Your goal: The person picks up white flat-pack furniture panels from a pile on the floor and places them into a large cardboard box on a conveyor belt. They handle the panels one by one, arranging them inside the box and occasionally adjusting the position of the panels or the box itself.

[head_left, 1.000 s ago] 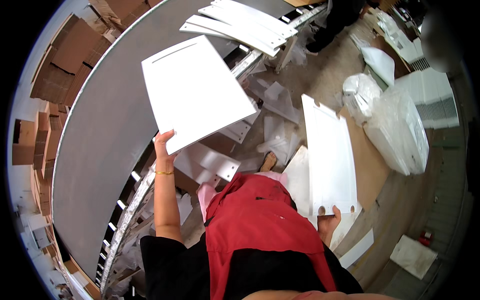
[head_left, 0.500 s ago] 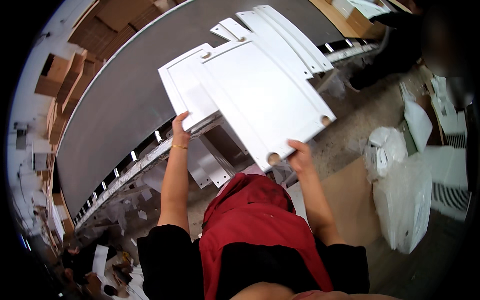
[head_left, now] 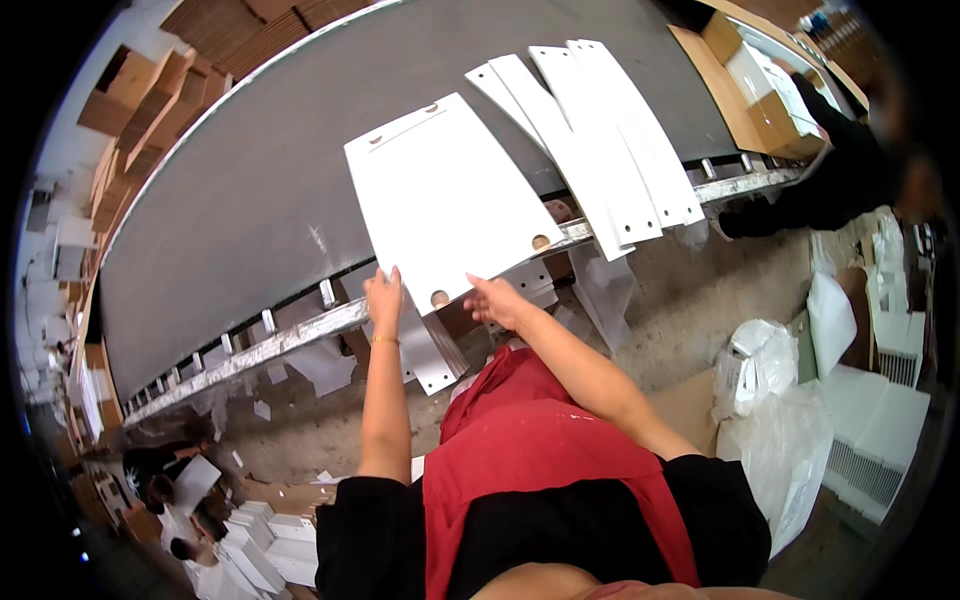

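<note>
The left grip (head_left: 383, 298) sits at the near left corner of the white panel (head_left: 445, 195), its thumb tip laid over the long left edge; whether the fingers close beneath cannot be told, as the underside is hidden. The right grip (head_left: 496, 303) has its fingers loosely spread, the tips at the middle of the near short edge; contact there is not certain, and no pinch is seen. Of the two, the left hand is nearer to the panel, its thumb overlapping it, while most of the right hand stands outside the edge. The panel lies flat, ahead of both hands; from the left grip its body extends forward and to the right, from the right grip forward and to the left. Its long axis runs away from the person, with the far end canted left. Two round cutouts mark the near corners. The near end projects past the rail (head_left: 335, 318) of the grey surface (head_left: 255, 225), and the rest is over the surface. To the right, near the panel, lie white slats (head_left: 625, 130), roughly lengthwise to it. Beyond these are an open carton (head_left: 712, 92) and a co-worker's dark sleeve (head_left: 842, 128).
</note>
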{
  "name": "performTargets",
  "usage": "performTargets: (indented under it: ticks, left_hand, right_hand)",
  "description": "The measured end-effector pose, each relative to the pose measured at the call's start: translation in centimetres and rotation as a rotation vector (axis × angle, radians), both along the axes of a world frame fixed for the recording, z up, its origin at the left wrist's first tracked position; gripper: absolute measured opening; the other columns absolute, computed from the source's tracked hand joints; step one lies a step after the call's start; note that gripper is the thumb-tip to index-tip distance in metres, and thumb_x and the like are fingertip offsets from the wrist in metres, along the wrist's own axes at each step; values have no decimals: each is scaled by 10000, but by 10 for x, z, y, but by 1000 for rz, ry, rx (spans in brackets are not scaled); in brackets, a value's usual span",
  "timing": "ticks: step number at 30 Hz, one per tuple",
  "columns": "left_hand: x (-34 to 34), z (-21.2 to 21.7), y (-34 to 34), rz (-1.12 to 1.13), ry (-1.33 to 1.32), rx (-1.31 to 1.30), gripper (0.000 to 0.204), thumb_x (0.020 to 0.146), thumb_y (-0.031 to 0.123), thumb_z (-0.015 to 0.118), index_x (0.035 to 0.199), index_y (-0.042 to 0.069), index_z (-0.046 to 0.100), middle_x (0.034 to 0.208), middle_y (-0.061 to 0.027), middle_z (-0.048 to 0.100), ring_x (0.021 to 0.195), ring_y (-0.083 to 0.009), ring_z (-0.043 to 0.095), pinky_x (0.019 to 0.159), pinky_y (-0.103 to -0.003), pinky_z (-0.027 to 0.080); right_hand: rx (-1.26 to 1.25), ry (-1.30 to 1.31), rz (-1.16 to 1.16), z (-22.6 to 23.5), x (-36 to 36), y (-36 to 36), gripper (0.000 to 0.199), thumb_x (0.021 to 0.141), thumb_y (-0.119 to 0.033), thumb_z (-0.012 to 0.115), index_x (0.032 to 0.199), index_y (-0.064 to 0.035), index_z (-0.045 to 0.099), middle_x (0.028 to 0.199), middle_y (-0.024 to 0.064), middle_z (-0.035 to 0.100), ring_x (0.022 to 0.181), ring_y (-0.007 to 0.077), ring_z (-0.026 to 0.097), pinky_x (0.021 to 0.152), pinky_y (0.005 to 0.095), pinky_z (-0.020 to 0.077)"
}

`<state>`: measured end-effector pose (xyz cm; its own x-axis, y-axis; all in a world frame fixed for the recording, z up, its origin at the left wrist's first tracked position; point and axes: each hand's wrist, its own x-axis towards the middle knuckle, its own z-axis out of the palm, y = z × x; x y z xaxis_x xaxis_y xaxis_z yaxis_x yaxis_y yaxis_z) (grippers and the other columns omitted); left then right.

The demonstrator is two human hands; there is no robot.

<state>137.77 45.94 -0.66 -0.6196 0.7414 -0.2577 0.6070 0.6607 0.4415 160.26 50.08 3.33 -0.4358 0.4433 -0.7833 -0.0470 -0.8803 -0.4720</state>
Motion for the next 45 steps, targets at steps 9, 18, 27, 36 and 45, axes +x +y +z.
performTargets:
  ticks: [9,18,27,36,45]
  left_hand:
    - [76,40,22,-145,258,486,311,824,173,565,1119,72,574,1272,-160,420,1209,-337,352,977,-418,322]
    - [269,40,113,-483,-383,490,339,821,176,576,1141,73,535,1205,-114,502,1118,-267,475,876,-333,408]
    - [403,19,170,-64,-24,226,620,790,386,615,1266,38,424,1352,-202,301,1241,-371,310,995,-432,290]
    - [472,29,209,-3,208,-17,945,637,454,720,1390,139,245,1404,-261,100,1327,-418,33,1025,-551,138]
    - [462,35,225,171,187,54,1017,565,399,798,1376,110,257,1352,-230,217,1203,-405,278,927,-475,326]
  right_hand:
    - [558,-180,169,32,147,47,352,860,-272,551,1098,-14,568,970,37,656,761,99,567,643,238,469]
    - [1102,-1333,204,3,322,231,908,644,-532,697,1348,-114,304,1381,139,318,1257,350,291,956,542,294]
    - [973,-1260,384,-32,336,295,1050,568,-558,701,1398,-171,188,1419,154,182,1204,371,313,913,549,297]
    - [1061,-1084,503,-10,339,282,1020,571,-474,748,1382,-168,212,1421,219,112,1231,382,266,865,523,345]
    - [1108,-1151,527,-10,402,339,918,500,-321,765,1304,-178,345,1400,96,202,1174,313,346,876,457,332]
